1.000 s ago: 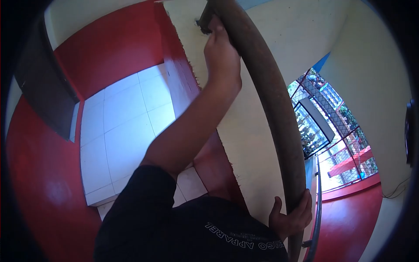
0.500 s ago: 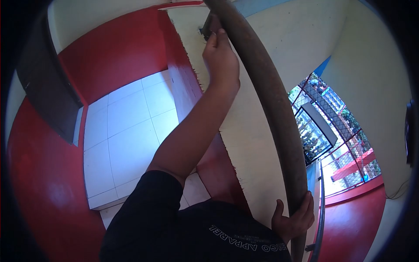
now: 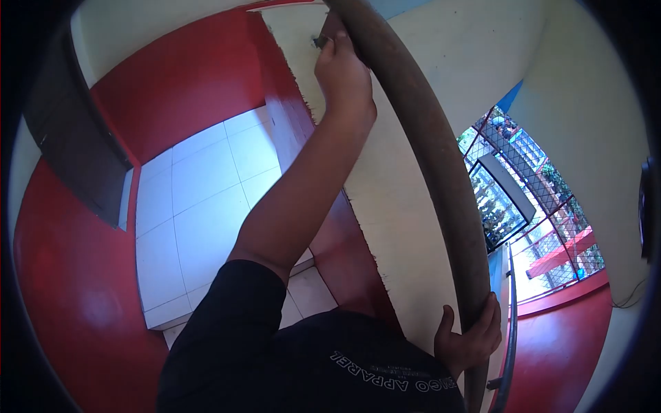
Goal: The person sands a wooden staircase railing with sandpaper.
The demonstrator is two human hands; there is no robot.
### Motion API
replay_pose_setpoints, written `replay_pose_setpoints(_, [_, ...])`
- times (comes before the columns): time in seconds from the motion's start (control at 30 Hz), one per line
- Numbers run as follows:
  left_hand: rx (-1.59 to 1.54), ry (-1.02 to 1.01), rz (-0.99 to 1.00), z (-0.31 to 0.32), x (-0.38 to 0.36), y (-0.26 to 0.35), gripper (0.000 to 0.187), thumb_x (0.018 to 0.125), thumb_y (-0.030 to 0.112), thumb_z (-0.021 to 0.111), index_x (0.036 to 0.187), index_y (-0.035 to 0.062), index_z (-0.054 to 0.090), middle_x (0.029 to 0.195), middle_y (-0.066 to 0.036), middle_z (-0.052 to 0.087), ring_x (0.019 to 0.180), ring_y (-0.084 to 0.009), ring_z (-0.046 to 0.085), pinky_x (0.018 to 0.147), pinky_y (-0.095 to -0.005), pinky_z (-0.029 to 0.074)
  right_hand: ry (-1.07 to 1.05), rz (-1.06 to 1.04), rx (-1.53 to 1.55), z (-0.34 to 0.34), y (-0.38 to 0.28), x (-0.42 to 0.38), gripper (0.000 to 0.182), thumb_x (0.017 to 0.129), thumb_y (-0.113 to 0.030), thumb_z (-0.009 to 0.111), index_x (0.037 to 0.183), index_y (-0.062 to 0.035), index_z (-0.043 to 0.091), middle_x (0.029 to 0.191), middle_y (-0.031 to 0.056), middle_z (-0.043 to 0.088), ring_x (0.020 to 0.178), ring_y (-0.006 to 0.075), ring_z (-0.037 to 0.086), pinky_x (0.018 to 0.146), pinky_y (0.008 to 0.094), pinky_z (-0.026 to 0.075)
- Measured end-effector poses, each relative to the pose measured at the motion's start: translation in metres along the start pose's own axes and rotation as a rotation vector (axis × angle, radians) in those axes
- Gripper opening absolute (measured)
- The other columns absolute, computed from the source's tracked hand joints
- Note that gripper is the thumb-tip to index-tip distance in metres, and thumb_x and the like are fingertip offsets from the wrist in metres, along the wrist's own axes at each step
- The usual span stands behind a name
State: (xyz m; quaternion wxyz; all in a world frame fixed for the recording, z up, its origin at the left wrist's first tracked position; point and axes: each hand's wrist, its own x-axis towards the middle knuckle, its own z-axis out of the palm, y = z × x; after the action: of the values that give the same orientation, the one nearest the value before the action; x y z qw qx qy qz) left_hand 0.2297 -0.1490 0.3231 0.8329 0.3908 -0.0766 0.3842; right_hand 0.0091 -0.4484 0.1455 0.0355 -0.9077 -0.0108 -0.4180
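A long brown handrail (image 3: 430, 138) curves from the top of the view down to the bottom right, in front of a cream wall. My left hand (image 3: 342, 76) is raised to the upper part of the rail, thumb and fingers closed together by its bracket (image 3: 319, 42). A flat reddish-brown patch (image 3: 333, 26) shows just above those fingertips; I cannot tell whether it is held or part of the support. Lower down, my right hand (image 3: 470, 339) grips the handrail, fingers over its far side and thumb raised on the near side.
White floor tiles (image 3: 206, 206) lie below on the left, bordered by red walls (image 3: 179, 89) and a dark door (image 3: 76, 131). On the right are a grilled window (image 3: 551, 206), a framed panel (image 3: 499, 203) and a second, thinner dark rail (image 3: 511, 323).
My left hand has shifted slightly up and to the left along the rail near the bracket. My right hand keeps its place on the handrail while the view tilts a little.
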Motion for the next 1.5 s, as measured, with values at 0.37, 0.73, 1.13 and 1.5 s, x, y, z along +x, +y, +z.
replay_pose_setpoints(0.37, [-0.28,-0.112,-0.313,-0.006,-0.068,-0.019,0.053,0.111,0.039,0.031,0.152,0.0056,0.034,0.146,-0.012,0.048,0.132,-0.0253,0.049,0.115,-0.0436,0.035,0.029,-0.028,-0.014,0.002,-0.001,0.001,0.081,0.08,-0.052,0.077,0.142,-0.0076,0.051,0.131,0.0163,0.062,0.112,0.0365,0.063,0.094,0.0494,0.046])
replay_pose_setpoints(0.73, [-0.099,-0.055,-0.249,-0.009,-0.115,-0.015,0.042,0.11,0.034,0.041,0.135,0.0009,0.049,0.127,-0.009,0.058,0.117,-0.0191,0.057,0.11,-0.0395,0.041,0.017,-0.015,-0.017,0.002,-0.001,-0.002,0.083,0.077,-0.05,0.079,0.143,-0.0085,0.05,0.131,0.0169,0.061,0.114,0.037,0.063,0.095,0.05,0.046])
replay_pose_setpoints(1.13, [0.331,-0.126,0.307,-0.011,-0.151,-0.042,0.043,0.11,0.019,0.043,0.148,-0.0004,0.045,0.146,-0.019,0.054,0.138,-0.0173,0.046,0.112,-0.0298,0.035,0.035,-0.013,0.003,0.008,0.0,-0.001,0.083,0.078,-0.049,0.079,0.144,-0.0089,0.049,0.131,0.017,0.06,0.115,0.0383,0.062,0.095,0.0521,0.045])
replay_pose_setpoints(1.5, [0.348,-0.326,0.321,-0.017,-0.158,-0.036,0.048,0.111,0.017,0.035,0.156,0.0015,0.029,0.166,-0.006,0.022,0.152,-0.0201,0.02,0.123,-0.0312,0.017,-0.016,-0.034,-0.007,0.001,-0.001,0.0,0.08,0.083,-0.046,0.075,0.146,-0.0067,0.044,0.131,0.0224,0.058,0.114,0.0431,0.061,0.092,0.0536,0.047])
